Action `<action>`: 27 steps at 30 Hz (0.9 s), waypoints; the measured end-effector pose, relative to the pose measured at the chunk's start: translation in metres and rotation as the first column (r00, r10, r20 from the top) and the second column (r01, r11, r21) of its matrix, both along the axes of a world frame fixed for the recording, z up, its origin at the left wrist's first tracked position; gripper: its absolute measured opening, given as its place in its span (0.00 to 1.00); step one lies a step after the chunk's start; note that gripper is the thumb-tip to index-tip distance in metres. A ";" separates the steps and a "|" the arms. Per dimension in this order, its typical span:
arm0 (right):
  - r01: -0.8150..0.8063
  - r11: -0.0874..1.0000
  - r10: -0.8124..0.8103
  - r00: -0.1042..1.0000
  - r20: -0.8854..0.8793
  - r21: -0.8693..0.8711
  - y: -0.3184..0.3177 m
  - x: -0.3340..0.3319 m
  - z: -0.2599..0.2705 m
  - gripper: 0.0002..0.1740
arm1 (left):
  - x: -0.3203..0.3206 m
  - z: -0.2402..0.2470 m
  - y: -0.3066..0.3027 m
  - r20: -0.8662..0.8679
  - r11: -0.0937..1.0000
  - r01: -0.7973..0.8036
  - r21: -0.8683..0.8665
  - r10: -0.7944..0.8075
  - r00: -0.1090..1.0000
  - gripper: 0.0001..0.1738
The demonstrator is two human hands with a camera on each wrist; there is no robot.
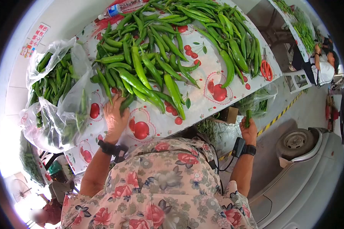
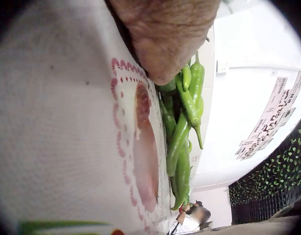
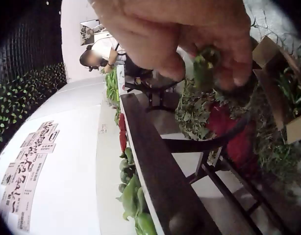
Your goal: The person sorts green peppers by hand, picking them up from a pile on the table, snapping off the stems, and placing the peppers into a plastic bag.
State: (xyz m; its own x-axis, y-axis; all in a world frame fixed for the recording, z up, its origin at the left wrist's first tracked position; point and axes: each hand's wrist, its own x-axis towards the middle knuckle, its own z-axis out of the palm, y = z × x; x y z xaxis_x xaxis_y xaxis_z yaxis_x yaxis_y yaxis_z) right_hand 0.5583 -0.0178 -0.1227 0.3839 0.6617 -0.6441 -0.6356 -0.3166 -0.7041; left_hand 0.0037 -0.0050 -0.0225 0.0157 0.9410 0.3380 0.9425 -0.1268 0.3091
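Observation:
A large pile of long green chili peppers covers much of the table. At the near left edge of the pile is my left hand, its fingers and thumb around one dark green pepper. The left wrist view shows only part of that hand, with peppers beyond it. Past the table's right edge, my right hand holds a green chili pepper between thumb and fingers. Its end faces the camera in the right wrist view.
A clear plastic bag of peppers stands at the left. Red scissors lie near the right table edge, a bottle at the back. Below the right edge are a cardboard box and another plastic bag. A parked vehicle stands right.

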 end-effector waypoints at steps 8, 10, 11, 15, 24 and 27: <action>-0.110 0.980 0.147 0.960 0.239 -0.164 0.018 -0.021 0.021 0.34 | -0.001 -0.004 0.000 -0.011 1.000 -0.023 -0.002 0.023 1.000 0.25; -0.071 0.994 0.091 0.954 0.285 -0.077 0.022 -0.017 0.021 0.29 | 0.000 -0.003 0.001 -0.013 1.000 -0.030 -0.001 0.030 0.999 0.24; -0.053 0.998 0.061 0.950 0.305 -0.035 0.027 -0.014 0.019 0.26 | 0.000 -0.002 0.000 -0.014 0.999 -0.033 -0.003 0.033 0.999 0.24; 0.037 0.985 -0.105 0.906 0.410 0.170 0.065 -0.033 0.066 0.15 | 0.002 0.002 0.001 0.012 0.999 -0.042 -0.024 0.043 0.999 0.24; -0.483 0.794 0.483 0.131 0.866 -0.370 0.137 -0.136 0.146 0.23 | 0.002 0.003 0.000 0.039 0.998 -0.048 -0.043 0.049 0.998 0.24; -0.500 0.804 0.360 -0.024 0.933 -0.323 0.149 -0.146 0.119 0.21 | 0.002 0.007 0.001 0.036 0.998 -0.040 -0.047 0.042 0.998 0.24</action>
State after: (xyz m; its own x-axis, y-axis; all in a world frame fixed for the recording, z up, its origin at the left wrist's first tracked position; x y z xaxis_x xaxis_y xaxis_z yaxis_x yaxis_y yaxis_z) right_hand 0.4118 0.1310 -0.0042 0.2181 0.9751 0.0409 0.7828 -0.1498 -0.6040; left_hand 0.0058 -0.0036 -0.0159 -0.0351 0.9554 0.2934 0.9344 -0.0728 0.3487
